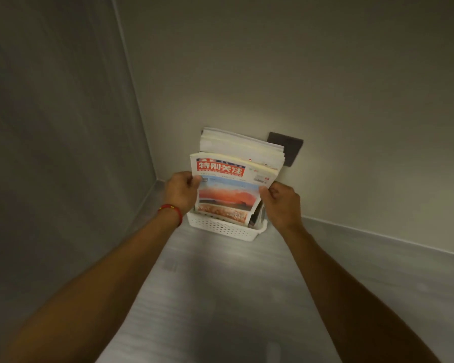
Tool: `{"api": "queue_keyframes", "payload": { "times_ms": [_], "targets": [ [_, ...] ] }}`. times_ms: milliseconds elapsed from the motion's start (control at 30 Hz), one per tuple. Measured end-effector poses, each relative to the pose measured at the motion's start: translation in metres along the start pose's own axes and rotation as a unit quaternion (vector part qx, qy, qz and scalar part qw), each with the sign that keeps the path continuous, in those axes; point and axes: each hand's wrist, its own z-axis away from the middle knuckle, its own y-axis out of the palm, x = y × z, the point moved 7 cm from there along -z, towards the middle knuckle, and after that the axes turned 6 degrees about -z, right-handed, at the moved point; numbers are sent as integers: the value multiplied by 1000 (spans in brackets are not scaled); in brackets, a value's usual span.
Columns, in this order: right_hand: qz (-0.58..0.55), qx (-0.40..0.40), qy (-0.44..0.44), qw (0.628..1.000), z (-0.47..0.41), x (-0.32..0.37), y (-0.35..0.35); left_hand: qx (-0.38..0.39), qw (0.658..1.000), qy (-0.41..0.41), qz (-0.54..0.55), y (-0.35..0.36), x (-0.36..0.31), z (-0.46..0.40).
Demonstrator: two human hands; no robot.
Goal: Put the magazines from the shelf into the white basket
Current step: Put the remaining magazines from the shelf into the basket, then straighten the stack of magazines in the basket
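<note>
The magazines (236,179) stand in the white basket (222,227), between the left hand (181,193) and right hand (282,203), each gripping one side edge.

Pale plain walls (299,74) meeting in a corner. Grey streaked floor (220,284) with light skirting (378,238). Dark square wall plate (291,150), low, dimly lit.

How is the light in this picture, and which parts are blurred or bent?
Head view: dim overall, with a bright pool on the wall behind the magazines and basket; corners fall dark; the forearms and floor look smeared; the wide lens bends the wall edges; left hand and right hand stay fairly sharp.
</note>
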Motion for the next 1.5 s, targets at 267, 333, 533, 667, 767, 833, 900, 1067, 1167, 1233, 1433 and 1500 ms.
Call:
{"api": "queue_keyframes", "payload": {
  "times_ms": [267,333,533,667,767,833,900,1067,1167,1233,1433,1500],
  "targets": [
    [-28,1,102,994,-2,-42,39,4,996,-31,83,32,29,-9],
    [-63,-4,115,991,-4,-44,40,-16,995,-44,84,35,27,-9],
    [-198,-1,143,970,8,-49,46,-36,993,-72,90,46,27,-14],
    [-178,25,121,976,6,-38,51,-40,990,-95,97,44,38,-22],
    [-167,33,111,979,6,-34,53,-42,986,-86,137,40,49,-30],
    [-178,56,105,977,7,-34,57,-27,983,-89,157,41,55,-36],
    [-191,80,103,973,6,-36,59,-4,981,-99,166,47,62,-39],
    [-108,7,124,986,3,-59,38,27,998,-57,29,53,67,-44],
    [-54,19,187,981,-2,-81,41,103,989,-73,83,67,71,-53],
    [-80,70,212,971,-6,-86,52,158,977,-68,129,80,72,-59],
    [-230,101,213,944,-31,-91,82,231,955,-56,179,99,88,-73],
    [-247,93,227,938,-38,-96,86,245,951,-34,187,101,89,-75]
  ]
}}
